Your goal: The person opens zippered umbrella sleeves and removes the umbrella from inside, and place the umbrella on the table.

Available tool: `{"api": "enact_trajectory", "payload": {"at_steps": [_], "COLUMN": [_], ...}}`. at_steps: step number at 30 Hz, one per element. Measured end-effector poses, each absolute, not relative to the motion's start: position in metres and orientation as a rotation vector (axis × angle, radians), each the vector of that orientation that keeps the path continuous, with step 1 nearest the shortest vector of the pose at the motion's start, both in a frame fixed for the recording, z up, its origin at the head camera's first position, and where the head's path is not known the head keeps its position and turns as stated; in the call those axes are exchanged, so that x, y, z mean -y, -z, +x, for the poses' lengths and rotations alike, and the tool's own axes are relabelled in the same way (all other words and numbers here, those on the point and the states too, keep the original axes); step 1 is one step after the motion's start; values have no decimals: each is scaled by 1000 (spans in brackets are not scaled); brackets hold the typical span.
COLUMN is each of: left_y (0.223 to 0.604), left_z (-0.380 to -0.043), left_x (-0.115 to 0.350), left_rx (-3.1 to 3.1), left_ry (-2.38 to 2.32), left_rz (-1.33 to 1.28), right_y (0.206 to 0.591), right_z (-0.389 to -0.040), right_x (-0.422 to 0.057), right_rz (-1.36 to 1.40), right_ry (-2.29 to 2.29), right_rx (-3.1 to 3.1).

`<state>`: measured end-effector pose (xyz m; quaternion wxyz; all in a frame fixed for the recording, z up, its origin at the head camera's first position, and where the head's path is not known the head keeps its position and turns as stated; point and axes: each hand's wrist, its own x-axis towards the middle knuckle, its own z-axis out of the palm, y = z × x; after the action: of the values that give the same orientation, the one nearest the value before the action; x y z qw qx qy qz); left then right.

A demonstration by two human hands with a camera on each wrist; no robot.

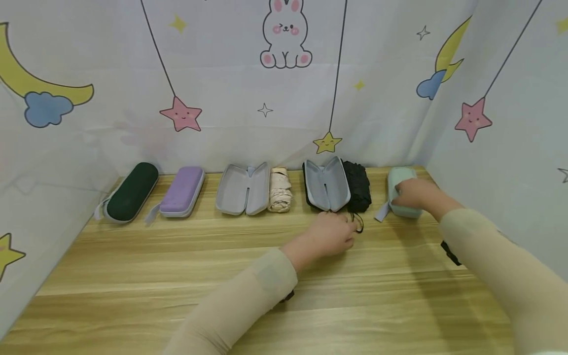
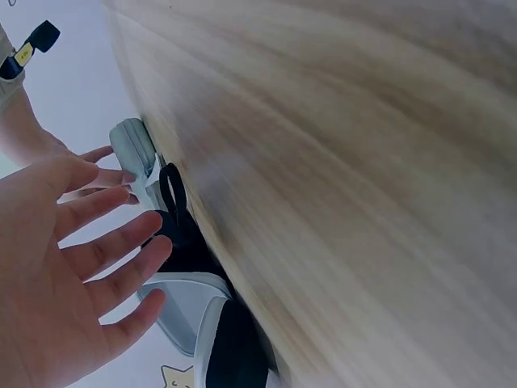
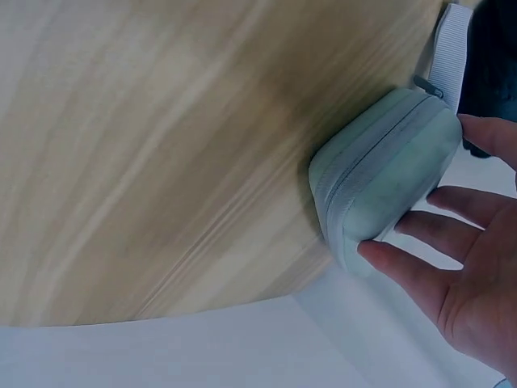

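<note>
At the right end of the row, my right hand (image 1: pixel 410 193) holds a mint-green zippered hard case (image 1: pixel 406 213). The right wrist view shows its fingertips (image 3: pixel 380 252) against the upper side and edges of the closed case (image 3: pixel 400 174), which has a grey pull strap (image 3: pixel 450 52). My left hand (image 1: pixel 330 234) is just in front of an open black case (image 1: pixel 327 185) with a grey lining. Its fingers (image 2: pixel 113 246) are spread and hold nothing in the left wrist view. A folded black bundle, seemingly a compact umbrella (image 1: pixel 357 187), lies beside the open case, its cord loop (image 1: pixel 358 223) near my left fingers.
Further left stand an open grey-lined case (image 1: pixel 232 190) with a rolled beige bundle (image 1: pixel 280 190), a closed purple case (image 1: pixel 183 191) and a closed dark green case (image 1: pixel 133 192). All sit along the back of the wooden table (image 1: pixel 177 271), before a printed curtain (image 1: pixel 230 74).
</note>
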<state>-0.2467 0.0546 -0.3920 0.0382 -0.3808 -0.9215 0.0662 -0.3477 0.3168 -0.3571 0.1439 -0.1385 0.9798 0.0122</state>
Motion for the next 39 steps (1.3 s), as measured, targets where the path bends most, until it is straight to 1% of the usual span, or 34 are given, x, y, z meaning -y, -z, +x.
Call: {"api": "enact_trajectory", "payload": {"at_steps": [11, 21, 28, 39], "left_y": [392, 393, 394, 403], "left_z": [-244, -237, -234, -238], "left_x": [-58, -64, -66, -69], "left_rx": [2923, 2923, 2917, 2928], "left_ry": [-198, -196, -195, -174], "left_rz": [-1205, -1209, -1220, -1210], "right_y": [363, 369, 372, 369], "right_z": [-324, -303, -286, -263], "right_x": [-304, -294, -287, -266], "right_rz": [-423, -522, -610, -652], "right_ry": [-117, -259, -263, -240], "right_rx": [-2858, -2902, -2952, -2931]}}
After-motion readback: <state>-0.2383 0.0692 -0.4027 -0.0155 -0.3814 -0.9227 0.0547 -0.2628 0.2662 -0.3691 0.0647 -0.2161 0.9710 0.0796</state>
